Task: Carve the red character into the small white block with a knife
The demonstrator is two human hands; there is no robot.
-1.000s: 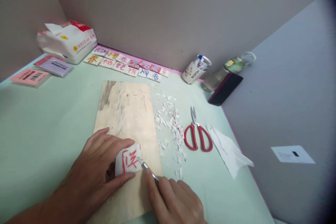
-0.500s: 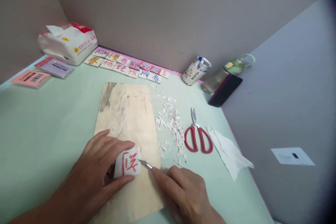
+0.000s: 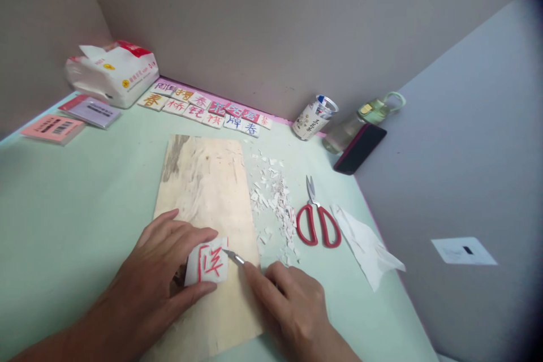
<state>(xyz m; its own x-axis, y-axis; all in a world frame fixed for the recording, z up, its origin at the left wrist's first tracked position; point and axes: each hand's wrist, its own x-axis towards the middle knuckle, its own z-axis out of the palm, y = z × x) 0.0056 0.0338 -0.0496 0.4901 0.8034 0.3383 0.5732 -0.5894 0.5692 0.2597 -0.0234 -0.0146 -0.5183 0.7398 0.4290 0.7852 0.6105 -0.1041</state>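
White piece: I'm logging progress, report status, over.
Left hand gripping white piece. Right hand holding knife, tip at piece's right edge. Scissors right of board, out of the way.

soft dim light, blackened right corners

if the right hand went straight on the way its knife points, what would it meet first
Most likely the red-marked white block: the craft knife in the right hand points left and away, its tip at the block's right edge. Whether they already touch is unclear.
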